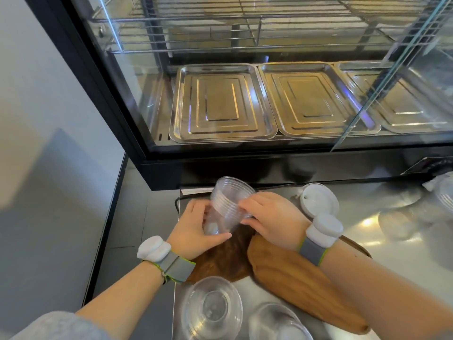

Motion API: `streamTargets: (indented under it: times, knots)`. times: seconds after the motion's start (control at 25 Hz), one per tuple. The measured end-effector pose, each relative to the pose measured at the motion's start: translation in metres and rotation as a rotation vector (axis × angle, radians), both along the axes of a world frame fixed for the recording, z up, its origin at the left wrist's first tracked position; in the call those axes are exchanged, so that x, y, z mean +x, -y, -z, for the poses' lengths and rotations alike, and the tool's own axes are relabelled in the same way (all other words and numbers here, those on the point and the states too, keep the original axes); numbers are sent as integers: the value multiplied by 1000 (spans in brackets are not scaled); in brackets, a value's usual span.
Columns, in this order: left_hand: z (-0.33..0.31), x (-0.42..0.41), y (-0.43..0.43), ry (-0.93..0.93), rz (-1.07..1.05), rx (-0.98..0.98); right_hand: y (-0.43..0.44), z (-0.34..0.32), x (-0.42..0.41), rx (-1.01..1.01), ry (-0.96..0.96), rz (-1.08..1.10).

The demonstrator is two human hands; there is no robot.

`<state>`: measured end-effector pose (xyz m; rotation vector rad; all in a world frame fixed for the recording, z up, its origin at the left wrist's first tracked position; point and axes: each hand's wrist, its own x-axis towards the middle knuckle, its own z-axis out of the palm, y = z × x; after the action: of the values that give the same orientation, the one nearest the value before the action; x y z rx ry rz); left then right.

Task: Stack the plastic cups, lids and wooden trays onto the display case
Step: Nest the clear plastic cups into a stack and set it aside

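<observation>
A nested stack of clear plastic cups (226, 204) is tilted, mouth toward the display case (147, 148), above the steel counter. My left hand (196, 231) grips its lower end from the left, and my right hand (269, 219) holds its ribbed rims from the right. Below my hands lie two wooden trays, a dark one (220, 261) and a lighter one (289, 273) that overlaps it under my right forearm. Two more clear cups (210, 307) (277, 322) stand upright at the near edge. A white lid (318, 200) rests to the right of my hands.
The glass display case holds three steel pans (220, 104) on its floor and wire racks (220, 20) above. More clear lids (397, 222) lie on the steel counter (367, 207) at right. The counter's left edge (177, 241) drops to a grey floor.
</observation>
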<state>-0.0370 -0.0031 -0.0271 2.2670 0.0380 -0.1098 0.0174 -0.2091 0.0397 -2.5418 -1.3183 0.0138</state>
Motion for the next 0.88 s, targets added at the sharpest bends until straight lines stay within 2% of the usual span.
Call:
streamTargets:
  times: [0.08, 0.2, 0.32, 0.4, 0.72, 0.88]
  knots:
    - [3, -3, 0, -3, -27, -8, -1, -1, -4, 29, 114, -91]
    - [8, -1, -4, -36, -39, -68, -6, -3, -5, 77, 151, -167]
    - [10, 1, -6, 25, -27, -79, -11, -7, -11, 51, 213, -231]
    - [16, -25, -13, 56, -24, -100, -25, -5, -31, 17, 206, -320]
    - [21, -29, -18, 84, -107, -128, -9, -26, -33, -10, 78, -288]
    - [22, -43, -30, 70, -164, -105, 0, -39, -48, 12, 5, -358]
